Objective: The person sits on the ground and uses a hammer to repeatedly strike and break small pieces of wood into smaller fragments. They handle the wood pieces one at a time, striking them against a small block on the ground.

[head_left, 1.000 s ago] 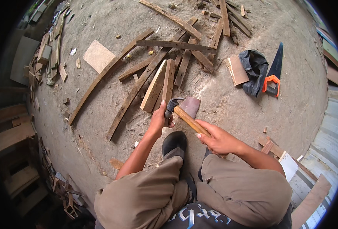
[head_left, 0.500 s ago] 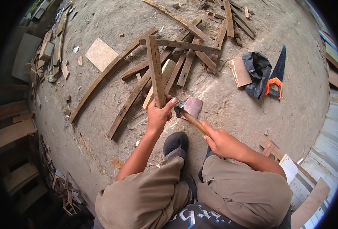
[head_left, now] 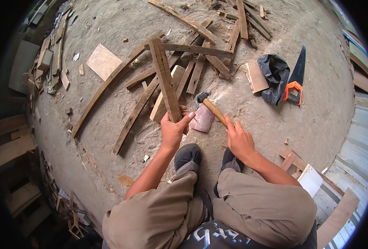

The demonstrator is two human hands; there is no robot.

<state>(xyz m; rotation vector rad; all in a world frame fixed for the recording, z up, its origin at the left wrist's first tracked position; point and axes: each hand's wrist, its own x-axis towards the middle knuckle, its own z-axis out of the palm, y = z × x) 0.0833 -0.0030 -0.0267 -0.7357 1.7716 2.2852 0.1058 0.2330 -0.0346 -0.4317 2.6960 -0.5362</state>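
Observation:
My left hand (head_left: 174, 129) is closed around the near end of a wooden batten (head_left: 164, 76), which points away from me, tilted a little left. A thin spike, perhaps a nail, shows beside its thumb, too small to be sure. In my right hand (head_left: 239, 140) is the wooden handle of a hammer (head_left: 215, 110). The hammer's dark head is up and to the right of the left hand, apart from the batten. Below the hammer a flat pinkish slab (head_left: 202, 120) lies on the ground, partly hidden by the handle.
Several loose battens (head_left: 134, 114) lie criss-crossed ahead. To the right are a black plastic bag (head_left: 273, 79), a small board (head_left: 256, 77) and a handsaw (head_left: 297, 76) with an orange handle. A square of plywood (head_left: 104, 62) lies left. Scrap wood lines both sides.
The hammer head has swung up and away from the batten's end, and my right hand has moved up and right. The left hand still grips the batten.

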